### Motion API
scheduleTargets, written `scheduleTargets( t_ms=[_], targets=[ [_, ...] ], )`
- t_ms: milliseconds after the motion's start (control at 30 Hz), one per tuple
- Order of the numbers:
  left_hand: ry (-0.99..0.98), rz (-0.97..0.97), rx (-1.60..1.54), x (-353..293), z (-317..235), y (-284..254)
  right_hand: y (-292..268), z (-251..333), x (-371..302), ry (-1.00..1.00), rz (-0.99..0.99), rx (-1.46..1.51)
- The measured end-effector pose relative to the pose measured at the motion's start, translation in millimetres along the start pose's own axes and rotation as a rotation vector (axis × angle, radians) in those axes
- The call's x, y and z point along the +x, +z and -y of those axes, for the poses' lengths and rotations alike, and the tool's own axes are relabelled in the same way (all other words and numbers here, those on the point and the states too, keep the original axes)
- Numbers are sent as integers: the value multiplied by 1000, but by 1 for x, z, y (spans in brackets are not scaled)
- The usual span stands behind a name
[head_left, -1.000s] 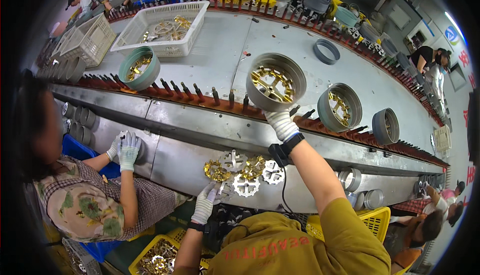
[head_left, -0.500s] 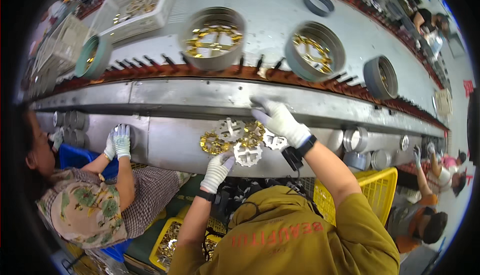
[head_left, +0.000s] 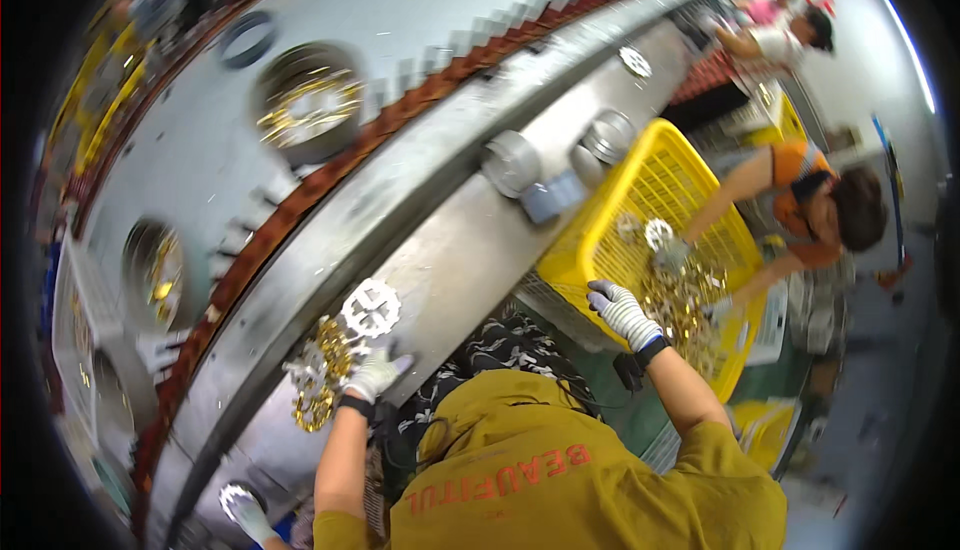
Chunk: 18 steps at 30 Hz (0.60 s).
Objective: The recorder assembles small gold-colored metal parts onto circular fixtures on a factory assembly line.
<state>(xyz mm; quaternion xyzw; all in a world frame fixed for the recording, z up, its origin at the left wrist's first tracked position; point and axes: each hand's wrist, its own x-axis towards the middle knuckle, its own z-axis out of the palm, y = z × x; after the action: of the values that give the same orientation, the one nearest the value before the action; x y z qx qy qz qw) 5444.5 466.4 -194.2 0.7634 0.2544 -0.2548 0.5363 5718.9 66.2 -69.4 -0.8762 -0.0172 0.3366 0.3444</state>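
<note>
My left hand (head_left: 373,374), in a white glove, rests open on the metal bench with its thumb apart. Beside its fingertips lies a small heap of gold toothed rings (head_left: 332,355). A silver notched disc (head_left: 371,308) lies flat just beyond that hand. Over to the right, my right hand (head_left: 625,316), also gloved, has its fingers curled over the near corner of a large yellow basket (head_left: 612,212). Loose gold and silver metal parts (head_left: 690,300) lie inside the basket, where a co-worker's gloved hands (head_left: 672,255) also reach in.
Grey metal cups (head_left: 511,163) and a blue-grey block (head_left: 553,197) stand along the bench (head_left: 450,240). A moving-line table beyond carries round grey tubs (head_left: 305,105) with gold parts. Another person's gloved hand (head_left: 245,510) shows at lower left.
The view has swung to the right. My right hand has left the bench's far edge and come to the yellow basket's corner. My left hand stays by the parts.
</note>
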Motion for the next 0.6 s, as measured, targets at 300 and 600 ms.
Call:
scheduleTargets(
  t_ms=[300,600],
  targets=[
    [-114,-258,227,22,-43,-15,-111,-195,-65,230,-362,-69],
    [350,381,96,127,-466,197,-267,-565,-52,968,-447,240]
  ],
)
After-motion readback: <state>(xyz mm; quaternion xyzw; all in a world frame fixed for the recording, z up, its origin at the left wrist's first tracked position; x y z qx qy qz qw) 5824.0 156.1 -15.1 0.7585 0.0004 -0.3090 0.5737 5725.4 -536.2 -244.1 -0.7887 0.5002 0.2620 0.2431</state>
